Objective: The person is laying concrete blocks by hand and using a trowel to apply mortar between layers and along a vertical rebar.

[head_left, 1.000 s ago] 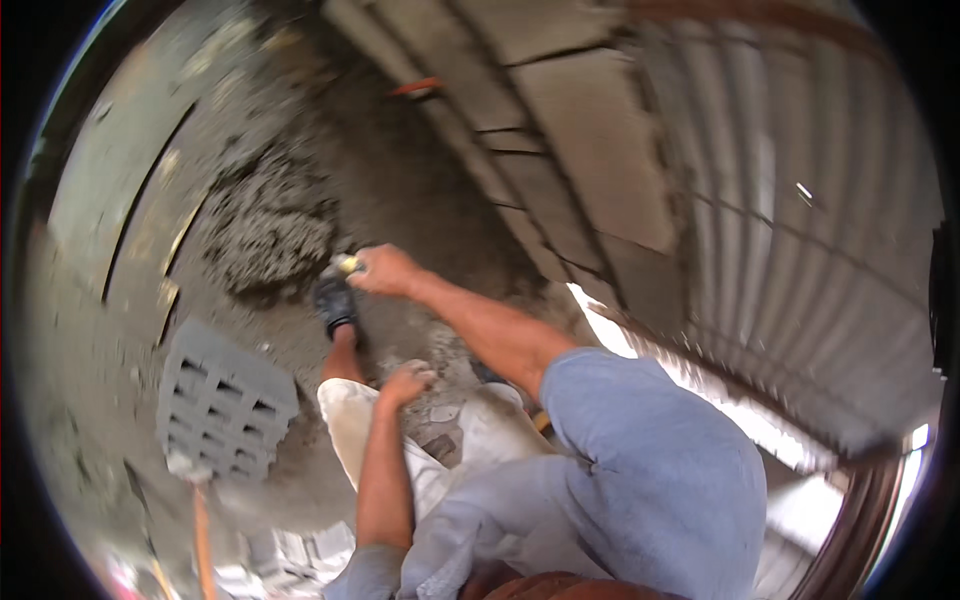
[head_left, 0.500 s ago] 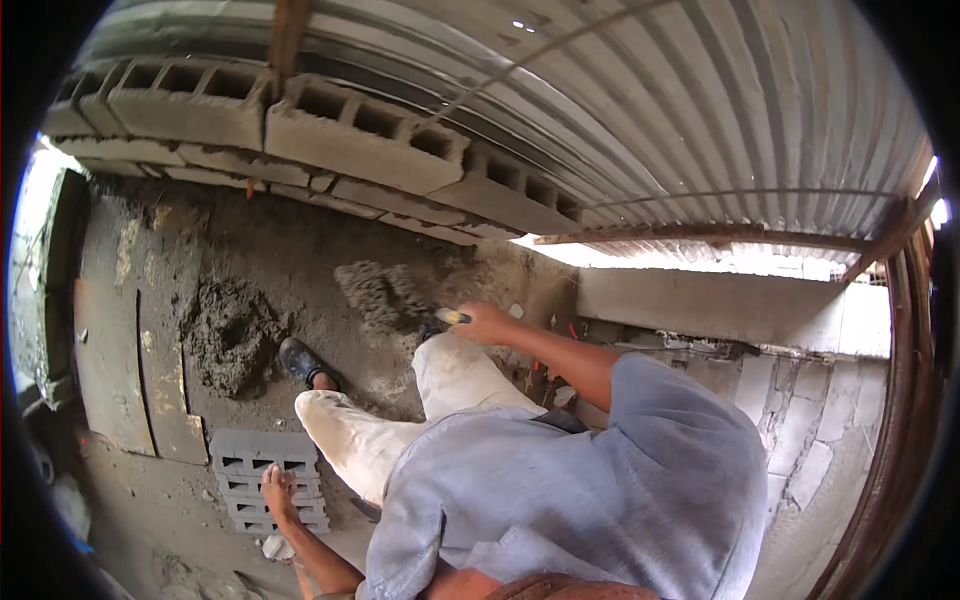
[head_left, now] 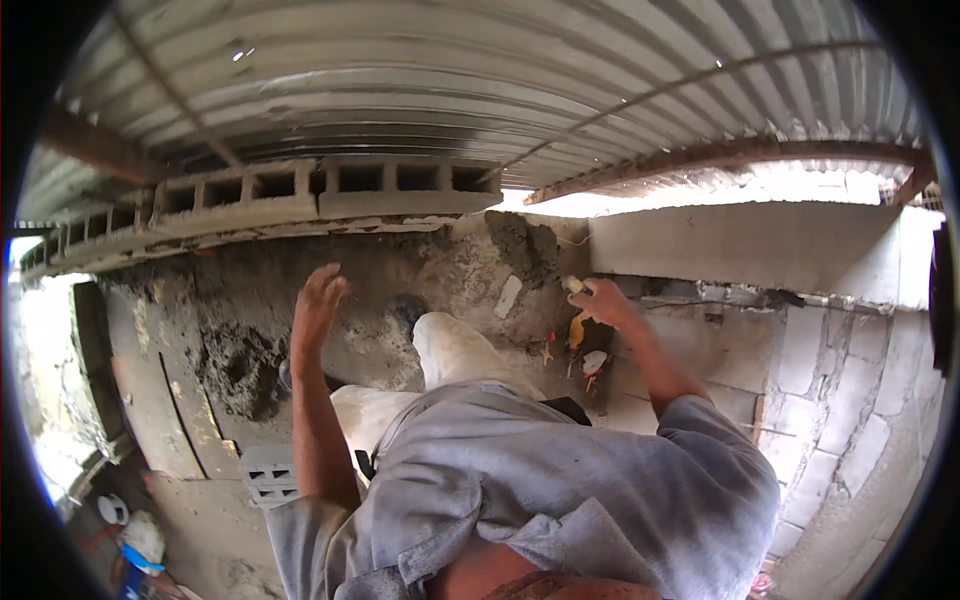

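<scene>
My right hand (head_left: pixel 600 300) grips the pale handle of a trowel (head_left: pixel 573 285), out to the right near the end of the block wall. Wet grey mortar (head_left: pixel 526 248) appears beyond the handle, and the blade itself cannot be made out under it. My left hand (head_left: pixel 322 295) is raised in front of me with its fingers stretched out, holding nothing. Below it to the left, a heap of wet mortar (head_left: pixel 238 368) lies on the floor by my foot. A hollow concrete block (head_left: pixel 270 475) rests on the floor, partly hidden by my left arm.
A wall of hollow blocks (head_left: pixel 408 200) runs across the front, under corrugated metal sheeting (head_left: pixel 480 95). Flat boards (head_left: pixel 155 415) lie at the left. Small hand tools (head_left: pixel 577 332) and a white fragment (head_left: pixel 508 297) lie near my right hand. A low wall (head_left: pixel 740 245) stands at the right.
My right hand has moved the loaded trowel rightward and away from my knee. My left hand has left the concrete block and risen forward. The view has turned toward the right.
</scene>
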`<state>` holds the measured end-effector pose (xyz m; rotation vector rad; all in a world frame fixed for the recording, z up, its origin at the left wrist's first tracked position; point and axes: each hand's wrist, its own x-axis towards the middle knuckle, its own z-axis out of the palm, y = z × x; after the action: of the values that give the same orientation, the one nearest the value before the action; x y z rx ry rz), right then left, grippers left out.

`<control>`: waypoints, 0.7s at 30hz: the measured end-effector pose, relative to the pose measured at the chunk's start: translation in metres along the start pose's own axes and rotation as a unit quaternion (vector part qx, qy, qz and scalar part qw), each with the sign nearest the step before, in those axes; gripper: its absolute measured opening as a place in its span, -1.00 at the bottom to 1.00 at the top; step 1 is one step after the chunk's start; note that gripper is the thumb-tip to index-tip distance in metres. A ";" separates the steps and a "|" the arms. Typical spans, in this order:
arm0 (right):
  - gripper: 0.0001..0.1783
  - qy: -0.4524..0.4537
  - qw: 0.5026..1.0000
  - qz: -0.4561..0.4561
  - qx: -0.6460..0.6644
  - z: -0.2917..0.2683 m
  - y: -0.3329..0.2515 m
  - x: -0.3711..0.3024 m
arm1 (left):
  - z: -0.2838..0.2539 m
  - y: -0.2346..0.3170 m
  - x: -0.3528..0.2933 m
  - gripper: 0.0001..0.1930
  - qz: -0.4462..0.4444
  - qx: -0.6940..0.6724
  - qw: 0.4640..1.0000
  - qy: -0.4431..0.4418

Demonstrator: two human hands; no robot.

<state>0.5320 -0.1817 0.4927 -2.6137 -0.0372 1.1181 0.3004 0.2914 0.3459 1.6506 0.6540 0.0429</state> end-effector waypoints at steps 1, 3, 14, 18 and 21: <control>-0.32 0.020 1.000 0.002 0.018 -0.012 0.019 0.006 | 0.011 0.032 0.014 -0.56 0.003 -0.006 1.000 -0.018; -0.31 0.024 1.000 0.010 0.016 -0.040 0.042 0.017 | 0.028 0.097 0.028 -0.53 0.007 0.000 0.999 -0.043; -0.42 0.079 0.984 -0.115 -0.109 -0.115 0.043 0.163 | 0.066 0.198 0.069 -0.44 -0.026 -0.037 0.993 -0.109; -0.47 0.041 0.979 -0.150 -0.132 -0.134 -0.025 0.177 | 0.082 0.197 0.065 -0.44 -0.043 -0.051 0.993 -0.102; -0.45 0.010 0.963 -0.195 -0.185 -0.150 -0.048 0.207 | 0.100 0.237 0.067 -0.43 -0.010 -0.062 0.993 -0.104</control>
<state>0.7873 -0.1464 0.4587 -2.7523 -0.7929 1.0164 0.4871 0.2209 0.5213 1.5051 0.4977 -0.1003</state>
